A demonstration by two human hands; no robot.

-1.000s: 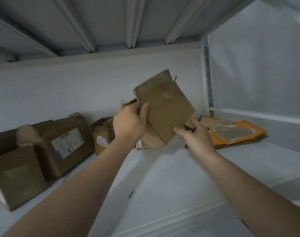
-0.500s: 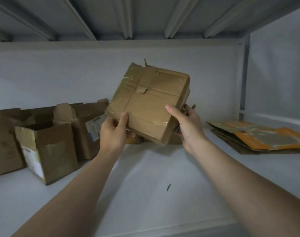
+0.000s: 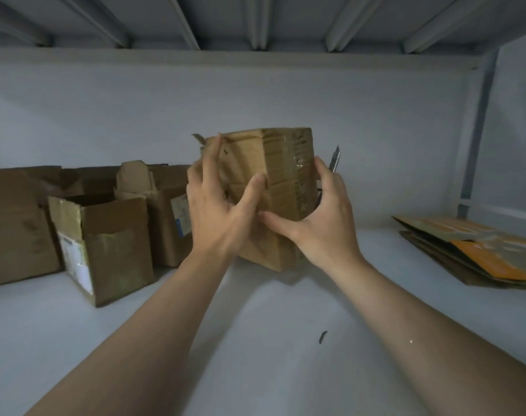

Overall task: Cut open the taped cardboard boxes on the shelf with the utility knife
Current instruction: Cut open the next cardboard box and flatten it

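Cardboard, taped: the box (image 3: 285, 175) is held over the shelf (image 3: 255, 355), left hand (image 3: 222, 214) clasping its near corner, right hand (image 3: 325, 217) curled round its side, apparently with the knife (image 3: 335, 159) behind. Likely hunting the seam; next, steady it and free the blade.

A pale grey shelf (image 3: 255, 340) runs across the view, with a wall at its back and a metal upright in the corner at 2 o'clock. At 9 o'clock three brown boxes stand on it in a close group. An open box (image 3: 120, 244) with a white label on its side is nearest. A labelled box (image 3: 168, 223) with raised flaps stands just behind it at 10 o'clock, and a large box (image 3: 15, 229) at the far left edge. At 3 o'clock lies a stack of flattened cardboard (image 3: 481, 250), partly orange. At 5 o'clock a small dark scrap (image 3: 322, 337) lies alone. In the centre a tilted box (image 3: 285, 175) hangs low; whether its bottom corner touches the shelf cannot be told.
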